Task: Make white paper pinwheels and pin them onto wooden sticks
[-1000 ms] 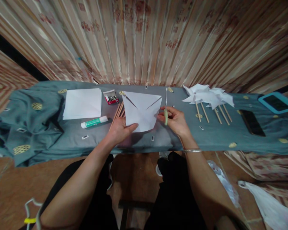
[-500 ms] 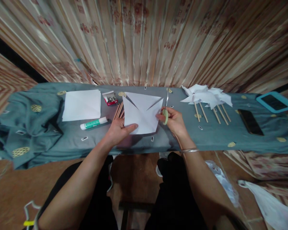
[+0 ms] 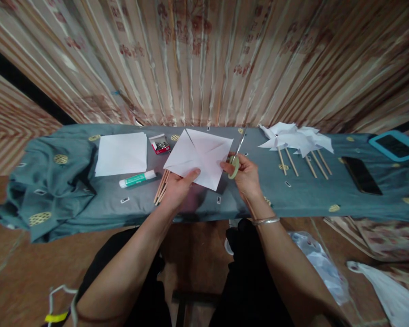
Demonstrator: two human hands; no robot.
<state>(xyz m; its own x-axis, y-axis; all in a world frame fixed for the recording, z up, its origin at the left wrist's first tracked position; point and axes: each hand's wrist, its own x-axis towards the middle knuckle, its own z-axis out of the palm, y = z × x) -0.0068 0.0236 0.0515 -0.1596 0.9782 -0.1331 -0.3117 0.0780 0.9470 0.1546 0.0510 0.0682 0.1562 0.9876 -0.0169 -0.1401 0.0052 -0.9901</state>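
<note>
A square sheet of white paper (image 3: 204, 152), with slits running in from its corners, is held above the cloth-covered table. My left hand (image 3: 179, 186) pinches its lower left part, the thumb on top. At the sheet's right edge is my right hand (image 3: 245, 175), closed round the pale green handles of a pair of scissors (image 3: 235, 165). Their blades point up and away, clear of the paper. Several wooden sticks (image 3: 161, 187) lie beside my left hand, partly hidden by it and by the sheet.
Left of my hands are a stack of white paper (image 3: 122, 154), a glue stick (image 3: 137, 179) and a small red box of metal pins (image 3: 161, 144). To the right lie several white paper pinwheels (image 3: 295, 138) on sticks, a black phone (image 3: 361, 175) and a blue-framed tablet (image 3: 397, 145).
The slit sheet has been turned in my hands, so a corner now points toward me. My left hand has shifted slightly right, and more of the sticks show. The scissors stay in my right hand.
</note>
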